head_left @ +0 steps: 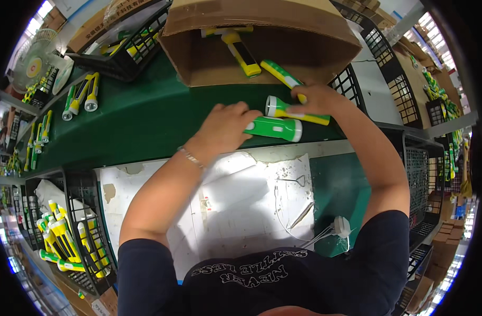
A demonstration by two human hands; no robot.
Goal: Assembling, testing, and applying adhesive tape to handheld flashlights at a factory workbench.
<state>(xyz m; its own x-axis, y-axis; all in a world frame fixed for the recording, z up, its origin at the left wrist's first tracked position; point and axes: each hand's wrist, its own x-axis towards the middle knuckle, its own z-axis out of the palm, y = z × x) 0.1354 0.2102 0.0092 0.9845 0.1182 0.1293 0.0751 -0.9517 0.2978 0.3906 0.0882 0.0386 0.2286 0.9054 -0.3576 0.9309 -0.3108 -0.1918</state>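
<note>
My left hand (pixel 223 126) is closed around the narrow end of a green flashlight (pixel 284 129) with a white head, held low over the table. Just behind it lies a yellow and green flashlight (pixel 277 107), its clear lens facing left. My right hand (pixel 321 99), slightly blurred, has its thumb and fingers around the near end of another green and yellow flashlight (pixel 281 73). That one slants away toward the opening of a cardboard box (pixel 199 66). Inside the box a yellow flashlight with a dark panel (pixel 242 55) lies at an angle, and one more (pixel 214 31) sits behind it.
Several flashlights (pixel 80 97) lie on the green tabletop (pixel 130 126) at the left. Black crates hold more flashlights at the back left and the lower left (pixel 56 231). A white sheet (pixel 230 205) with a pen and cable lies in front of me, beside a white plug (pixel 342 226).
</note>
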